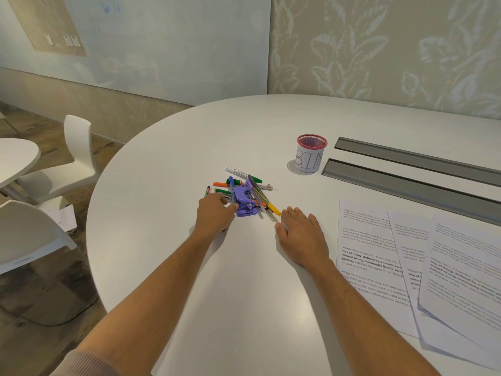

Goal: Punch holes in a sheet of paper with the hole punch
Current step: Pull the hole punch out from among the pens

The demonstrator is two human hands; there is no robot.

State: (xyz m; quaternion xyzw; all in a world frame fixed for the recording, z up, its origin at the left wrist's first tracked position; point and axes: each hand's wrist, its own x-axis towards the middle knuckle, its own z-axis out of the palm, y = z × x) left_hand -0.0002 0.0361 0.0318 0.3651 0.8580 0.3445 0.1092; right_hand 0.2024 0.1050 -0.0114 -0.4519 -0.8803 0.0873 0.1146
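Left fingers point(230, 206) touching hole punch point(244, 203)

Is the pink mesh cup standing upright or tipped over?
Upright: the pink mesh cup stands on its base, its round rim facing up.

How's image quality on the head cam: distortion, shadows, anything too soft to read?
Head view: wide-angle bend curves the table edge and the grey slots; light is even and soft, with faint shadows beside the pen cup and under the left hand; hole punch and right hand are sharp; print on the paper sheets smears toward the right edge.
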